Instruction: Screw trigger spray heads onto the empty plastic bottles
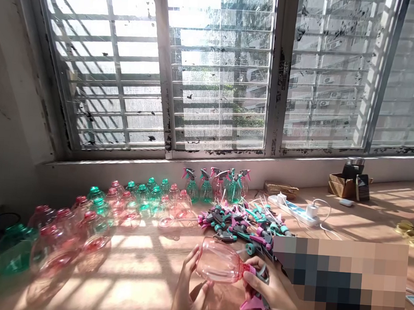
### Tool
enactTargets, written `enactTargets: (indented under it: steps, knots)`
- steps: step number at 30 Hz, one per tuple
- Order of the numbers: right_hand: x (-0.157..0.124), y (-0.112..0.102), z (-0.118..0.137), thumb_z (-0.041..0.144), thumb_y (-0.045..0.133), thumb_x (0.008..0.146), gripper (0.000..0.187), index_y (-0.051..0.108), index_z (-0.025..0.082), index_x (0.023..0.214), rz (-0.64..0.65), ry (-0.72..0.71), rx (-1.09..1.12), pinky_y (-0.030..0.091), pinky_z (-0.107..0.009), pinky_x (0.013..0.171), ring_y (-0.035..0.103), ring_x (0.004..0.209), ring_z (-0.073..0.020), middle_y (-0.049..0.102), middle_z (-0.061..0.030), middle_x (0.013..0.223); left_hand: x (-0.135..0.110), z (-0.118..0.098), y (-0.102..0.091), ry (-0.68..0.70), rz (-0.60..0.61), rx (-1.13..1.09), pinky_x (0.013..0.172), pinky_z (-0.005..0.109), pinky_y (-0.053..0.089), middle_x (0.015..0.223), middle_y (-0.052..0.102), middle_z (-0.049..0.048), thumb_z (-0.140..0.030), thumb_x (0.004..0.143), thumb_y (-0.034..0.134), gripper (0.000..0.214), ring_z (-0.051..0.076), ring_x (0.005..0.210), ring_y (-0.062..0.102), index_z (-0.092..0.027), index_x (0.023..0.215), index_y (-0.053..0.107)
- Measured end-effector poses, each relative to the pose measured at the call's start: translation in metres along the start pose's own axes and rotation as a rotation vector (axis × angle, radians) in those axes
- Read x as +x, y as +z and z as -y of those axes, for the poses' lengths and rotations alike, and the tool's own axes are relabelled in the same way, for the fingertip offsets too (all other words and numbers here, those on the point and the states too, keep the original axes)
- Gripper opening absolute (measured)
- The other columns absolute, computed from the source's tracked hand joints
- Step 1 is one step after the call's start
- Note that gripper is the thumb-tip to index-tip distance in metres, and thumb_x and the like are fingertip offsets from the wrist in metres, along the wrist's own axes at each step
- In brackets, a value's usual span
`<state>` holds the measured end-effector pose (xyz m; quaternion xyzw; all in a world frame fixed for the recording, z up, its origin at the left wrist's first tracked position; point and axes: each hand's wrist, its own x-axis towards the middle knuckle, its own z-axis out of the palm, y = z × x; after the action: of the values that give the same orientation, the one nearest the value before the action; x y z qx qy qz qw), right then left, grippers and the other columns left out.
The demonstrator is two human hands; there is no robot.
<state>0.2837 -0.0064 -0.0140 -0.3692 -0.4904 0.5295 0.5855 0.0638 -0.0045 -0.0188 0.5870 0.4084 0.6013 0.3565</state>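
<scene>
A clear pink bottle (219, 260) lies on its side just above the near part of the table, its neck pointing right. My left hand (192, 286) cups its base, thumb below and fingers at the far side. At the neck, my right hand (267, 286) grips a pink and grey trigger spray head (255, 302), whose collar sits against the bottle's mouth. Whether the threads are engaged I cannot tell. Just beyond both hands is a heap of loose spray heads (241, 223) in pink, teal and grey, with their thin tubes sticking out.
Several open pink bottles (94, 244) and green bottles (14, 250) stand at the left and back. Bottles with heads fitted (206, 185) stand by the window wall. A power strip (295, 211), small box (341, 185) and phone (363, 187) are right. Pixelation hides the lower right.
</scene>
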Motion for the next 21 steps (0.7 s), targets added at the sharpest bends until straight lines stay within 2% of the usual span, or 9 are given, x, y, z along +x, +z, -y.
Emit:
enactTargets:
  steps: [2, 5, 9, 15, 21]
  knots:
    - [-0.0006, -0.0004, -0.0007, 0.06, 0.085, 0.072, 0.05, 0.058, 0.021, 0.09, 0.014, -0.005, 0.008, 0.05, -0.027, 0.053, 0.064, 0.051, -0.0172, 0.067, 0.0022, 0.062, 0.0003, 0.0029, -0.0003, -0.01, 0.004, -0.002, 0.095, 0.038, 0.06, 0.162, 0.037, 0.008, -0.045, 0.084, 0.069, 0.054, 0.035, 0.144, 0.041, -0.031, 0.135, 0.056]
    - [-0.0027, 0.0004, -0.0037, 0.057, 0.085, 0.073, 0.049, 0.058, 0.021, 0.092, 0.046, -0.039, -0.035, 0.047, -0.025, 0.054, 0.062, 0.052, -0.0152, 0.065, 0.0038, 0.061, 0.0004, 0.0057, -0.0007, -0.037, -0.001, -0.025, 0.103, 0.043, 0.055, 0.162, 0.036, 0.0098, -0.046, 0.08, 0.074, 0.064, 0.037, 0.145, 0.038, -0.03, 0.138, 0.053]
    - [-0.0042, 0.0019, -0.006, 0.056, 0.083, 0.075, 0.046, 0.06, 0.02, 0.092, 0.047, -0.084, -0.11, 0.047, -0.025, 0.056, 0.06, 0.055, -0.0147, 0.064, 0.0038, 0.065, 0.0012, 0.0054, -0.0011, -0.038, -0.048, 0.0, 0.11, 0.047, 0.049, 0.16, 0.039, 0.0123, -0.051, 0.086, 0.069, 0.054, 0.036, 0.145, 0.039, -0.027, 0.132, 0.057]
    - [-0.0006, 0.0001, -0.0021, 0.059, 0.082, 0.076, 0.049, 0.057, 0.021, 0.093, 0.026, -0.032, -0.024, 0.05, -0.028, 0.054, 0.063, 0.051, -0.0166, 0.064, 0.0037, 0.062, 0.0049, 0.0067, -0.0021, 0.043, -0.028, 0.042, 0.104, 0.04, 0.055, 0.157, 0.045, 0.0115, -0.046, 0.084, 0.071, 0.054, 0.035, 0.147, 0.039, -0.026, 0.133, 0.059]
    - [-0.0026, 0.0017, -0.0012, 0.061, 0.083, 0.074, 0.051, 0.057, 0.022, 0.094, 0.018, -0.036, -0.041, 0.05, -0.028, 0.055, 0.063, 0.053, -0.0169, 0.065, 0.0036, 0.061, 0.0043, 0.0025, -0.002, 0.043, -0.02, 0.021, 0.107, 0.041, 0.052, 0.151, 0.051, 0.0135, -0.044, 0.079, 0.077, 0.061, 0.035, 0.139, 0.05, -0.023, 0.133, 0.057]
